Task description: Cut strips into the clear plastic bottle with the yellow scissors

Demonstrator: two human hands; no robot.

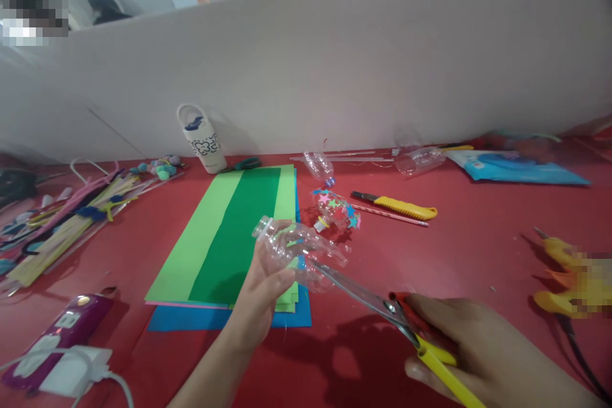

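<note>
My left hand [262, 296] is closed round a clear plastic bottle top [291, 248], neck pointing up and left. My right hand [471, 347] grips yellow and red scissors [382, 309] by the handles. The metal blades reach left into the cut end of the bottle. Both hands hover over the red table [430, 268], near the lower right corner of the paper stack.
Green and blue paper sheets [234, 236] lie under my left hand. A decorated bottle piece [337, 210], a yellow utility knife [396, 205], a white bottle [203, 140], pipe cleaners [71, 217], a glue gun [568, 274] and a purple power strip [67, 328] lie around. A white partition [335, 57] stands behind.
</note>
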